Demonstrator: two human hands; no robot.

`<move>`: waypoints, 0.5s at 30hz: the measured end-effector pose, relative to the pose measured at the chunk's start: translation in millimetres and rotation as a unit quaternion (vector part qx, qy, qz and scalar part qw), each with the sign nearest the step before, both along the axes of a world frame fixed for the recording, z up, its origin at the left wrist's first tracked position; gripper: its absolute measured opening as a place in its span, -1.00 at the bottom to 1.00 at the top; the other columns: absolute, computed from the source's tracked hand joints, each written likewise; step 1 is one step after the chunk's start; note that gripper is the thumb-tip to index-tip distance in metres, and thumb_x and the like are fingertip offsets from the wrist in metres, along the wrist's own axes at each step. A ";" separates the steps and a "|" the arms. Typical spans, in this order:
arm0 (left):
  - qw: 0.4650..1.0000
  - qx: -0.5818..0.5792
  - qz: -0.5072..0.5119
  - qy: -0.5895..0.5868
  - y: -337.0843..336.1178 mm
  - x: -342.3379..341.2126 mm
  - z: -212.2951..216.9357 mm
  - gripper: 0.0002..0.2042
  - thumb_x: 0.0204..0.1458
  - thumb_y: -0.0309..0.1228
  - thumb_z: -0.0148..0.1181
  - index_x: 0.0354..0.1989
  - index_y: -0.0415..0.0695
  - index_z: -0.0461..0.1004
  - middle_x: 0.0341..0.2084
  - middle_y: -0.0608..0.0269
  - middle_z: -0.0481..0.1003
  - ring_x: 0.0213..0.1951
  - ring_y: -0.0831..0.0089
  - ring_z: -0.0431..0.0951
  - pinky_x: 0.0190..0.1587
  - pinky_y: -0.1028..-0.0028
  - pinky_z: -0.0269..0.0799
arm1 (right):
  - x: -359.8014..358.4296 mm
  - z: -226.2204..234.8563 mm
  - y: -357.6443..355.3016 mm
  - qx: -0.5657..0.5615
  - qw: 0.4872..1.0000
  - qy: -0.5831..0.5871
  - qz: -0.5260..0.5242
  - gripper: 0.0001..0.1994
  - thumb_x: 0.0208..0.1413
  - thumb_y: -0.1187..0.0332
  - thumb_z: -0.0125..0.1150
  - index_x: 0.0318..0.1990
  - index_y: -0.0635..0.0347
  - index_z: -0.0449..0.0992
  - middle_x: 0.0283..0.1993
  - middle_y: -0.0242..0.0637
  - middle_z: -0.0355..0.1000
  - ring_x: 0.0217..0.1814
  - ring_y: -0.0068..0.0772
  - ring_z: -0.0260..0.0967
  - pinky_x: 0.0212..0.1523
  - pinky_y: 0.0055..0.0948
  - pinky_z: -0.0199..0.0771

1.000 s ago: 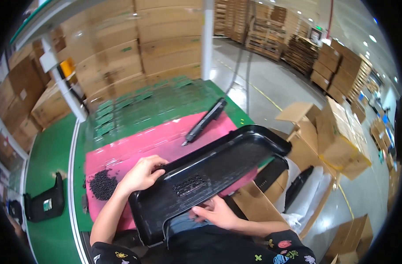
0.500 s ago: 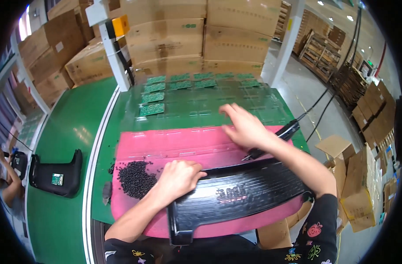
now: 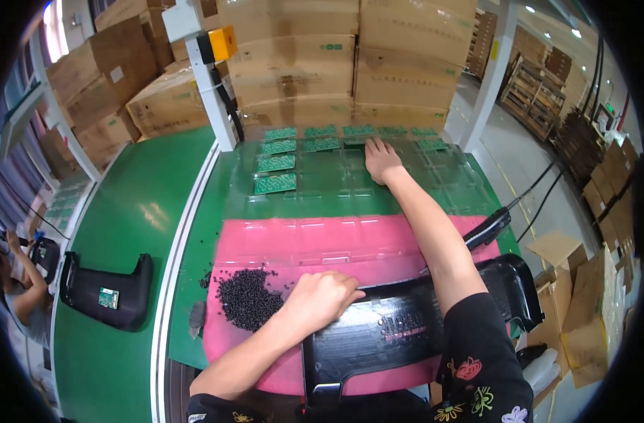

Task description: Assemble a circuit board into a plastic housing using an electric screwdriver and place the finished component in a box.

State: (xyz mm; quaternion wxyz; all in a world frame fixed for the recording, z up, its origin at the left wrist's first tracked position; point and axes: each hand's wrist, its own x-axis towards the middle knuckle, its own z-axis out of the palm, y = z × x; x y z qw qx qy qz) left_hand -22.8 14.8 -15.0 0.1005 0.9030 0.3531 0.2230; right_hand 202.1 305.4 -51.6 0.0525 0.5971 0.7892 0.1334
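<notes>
Pink mat [image 3: 336, 240] — left hand [image 3: 320, 299] curled on black housing [image 3: 406, 331]; right hand [image 3: 380, 159] flat on green boards [image 3: 322, 144] beyond — housing may slip.

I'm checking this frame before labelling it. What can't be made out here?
- Head view: what the right hand touches among the green circuit boards; its palm covers the spot.
- Near edge of the black plastic housing: cut off by the lower rim and hidden by the right sleeve.
- Small black parts: too small to identify.
- Left hand: fingertips curl out of sight.
</notes>
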 end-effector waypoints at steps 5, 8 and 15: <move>1.000 0.014 -0.001 -0.006 -4.1 -4.7 5.2 -0.69 0.12 -0.20 0.20 -0.52 -0.18 0.51 -0.59 0.05 0.54 -0.46 0.08 0.61 -0.47 0.15 0.50 | -7.0 37.9 -55.6 0.074 0.984 0.147 0.061 -0.31 0.05 0.57 0.00 0.40 0.40 0.02 0.51 -0.02 -0.09 0.55 0.04 -0.16 0.48 -0.11 -0.05; 0.999 0.004 0.034 0.017 -9.2 3.2 15.5 -0.55 0.18 -0.04 0.12 -0.58 -0.16 0.56 -0.65 0.03 0.54 -0.53 0.08 0.61 -0.49 0.17 0.50 | 15.6 34.3 -101.2 0.043 0.892 0.405 0.195 -0.28 0.00 0.66 -0.07 0.42 0.30 0.03 0.50 0.00 -0.09 0.53 0.04 -0.12 0.43 -0.14 0.08; 0.922 -0.156 0.073 -0.346 -18.6 -2.7 29.0 -0.36 0.20 -0.26 0.20 0.36 -0.26 0.10 -0.07 -0.03 0.51 -0.21 0.39 0.55 -0.20 0.38 0.50 | 16.1 91.6 -311.5 -0.337 0.584 0.692 0.256 -0.34 0.21 0.65 -0.01 0.47 0.27 -0.01 0.52 -0.16 -0.09 0.48 -0.37 0.00 0.37 -0.32 0.16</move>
